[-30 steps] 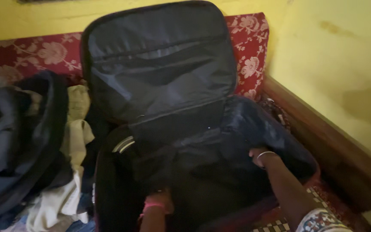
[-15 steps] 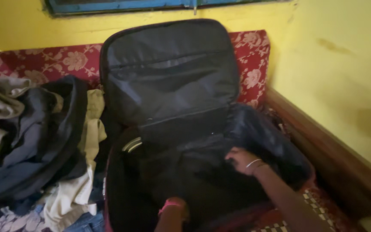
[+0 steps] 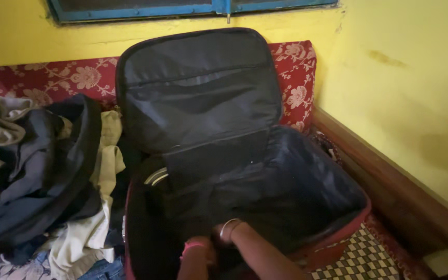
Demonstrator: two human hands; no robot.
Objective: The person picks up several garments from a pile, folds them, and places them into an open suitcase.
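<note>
The open suitcase (image 3: 245, 202) lies lengthwise toward the bed's head corner, lid propped upright; left hand (image 3: 199, 248) and right hand (image 3: 223, 232) reach inside it, grips I cannot tell.

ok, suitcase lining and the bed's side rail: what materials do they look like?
Suitcase lining: thin dark synthetic fabric, likely nylon or polyester; slight sheen, soft creases, a zip seam across the lid. Side rail: brown wood by its colour and straight edge, dull finish; too dim to see grain.

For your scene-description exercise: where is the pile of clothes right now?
In the head view, the pile of clothes lies at the left, beside the open suitcase and in front of the red floral cushion.
</note>
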